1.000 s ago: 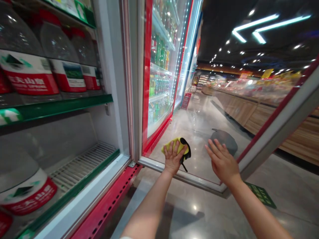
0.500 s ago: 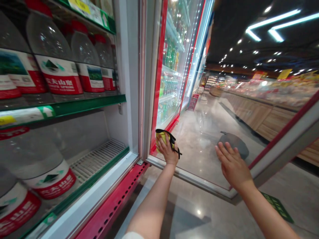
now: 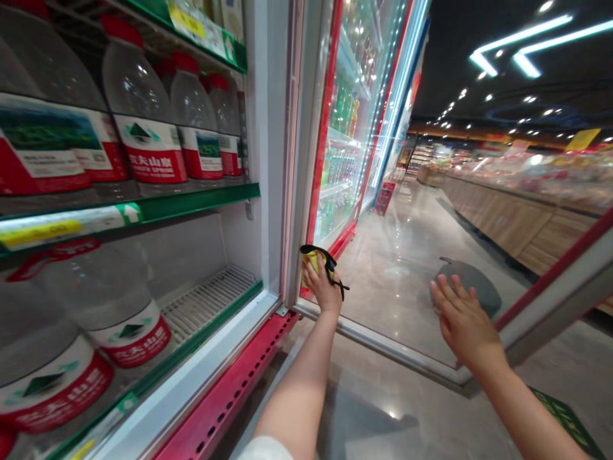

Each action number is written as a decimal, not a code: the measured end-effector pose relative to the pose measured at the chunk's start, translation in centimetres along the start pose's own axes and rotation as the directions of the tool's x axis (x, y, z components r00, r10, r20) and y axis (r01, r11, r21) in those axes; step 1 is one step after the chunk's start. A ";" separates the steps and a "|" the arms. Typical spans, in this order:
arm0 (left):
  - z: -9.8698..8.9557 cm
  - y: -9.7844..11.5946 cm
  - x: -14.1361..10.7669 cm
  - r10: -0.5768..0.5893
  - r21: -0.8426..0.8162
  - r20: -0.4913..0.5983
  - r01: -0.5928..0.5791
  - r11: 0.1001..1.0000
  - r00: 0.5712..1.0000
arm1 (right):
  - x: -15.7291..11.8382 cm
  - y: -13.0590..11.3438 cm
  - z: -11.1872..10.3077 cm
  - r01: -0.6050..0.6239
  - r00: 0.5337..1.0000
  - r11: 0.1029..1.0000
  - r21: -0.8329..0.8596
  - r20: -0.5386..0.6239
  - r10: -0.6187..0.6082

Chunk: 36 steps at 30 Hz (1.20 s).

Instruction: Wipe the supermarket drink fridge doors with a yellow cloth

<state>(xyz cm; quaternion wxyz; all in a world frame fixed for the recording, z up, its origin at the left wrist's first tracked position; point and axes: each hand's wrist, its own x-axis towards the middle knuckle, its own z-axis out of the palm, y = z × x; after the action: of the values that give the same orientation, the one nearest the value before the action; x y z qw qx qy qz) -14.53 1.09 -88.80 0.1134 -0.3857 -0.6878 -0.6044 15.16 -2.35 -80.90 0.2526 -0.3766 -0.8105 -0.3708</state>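
A glass door [image 3: 383, 281] with a silver and red frame stands swung out from a fridge. My left hand [image 3: 325, 287] presses a yellow cloth with black edging [image 3: 312, 260] to the glass, low down near the hinge side. Its fingers lie over the cloth. Toward the door's outer edge, my right hand [image 3: 467, 319] is spread flat at the glass, holding nothing. A dark grey rounded shape [image 3: 474, 284] shows through the pane just behind the right fingers.
Bottles with red caps [image 3: 143, 121] fill the fridge shelf at left, above a green shelf edge [image 3: 201, 203]. Large bottles [image 3: 119, 313] stand below beside a wire rack [image 3: 211, 297]. A red perforated strip [image 3: 230, 390] runs along the base. Wooden display counters [image 3: 507, 217] stand beyond the glass.
The view has shifted, so the shelves and door sit farther right. My left hand and the cloth have moved slightly toward the hinge side of the glass. My right hand stays spread at the pane.
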 end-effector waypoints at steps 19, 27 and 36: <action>-7.6 2.4 10.6 0.200 0.196 0.011 -0.198 0.960 0.980 | -0.7 -0.2 0.9 0.047 0.994 0.999 -0.004 -0.102 -0.047; -2.9 -2.7 5.2 0.036 0.225 0.040 -0.044 0.973 0.999 | -0.9 -0.1 1.1 0.040 0.993 0.998 0.038 -0.112 -0.035; -0.2 -8.6 -1.4 -0.183 0.162 0.027 0.177 0.971 0.983 | -0.6 -0.1 1.2 0.000 0.996 0.995 0.099 -0.089 0.009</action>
<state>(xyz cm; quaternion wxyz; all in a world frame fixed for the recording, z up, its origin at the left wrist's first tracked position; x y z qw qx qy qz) -19.36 0.62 -96.03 0.0743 -0.3238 -0.7683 -0.5471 15.25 -1.73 -82.10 0.3079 -0.3484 -0.8149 -0.3461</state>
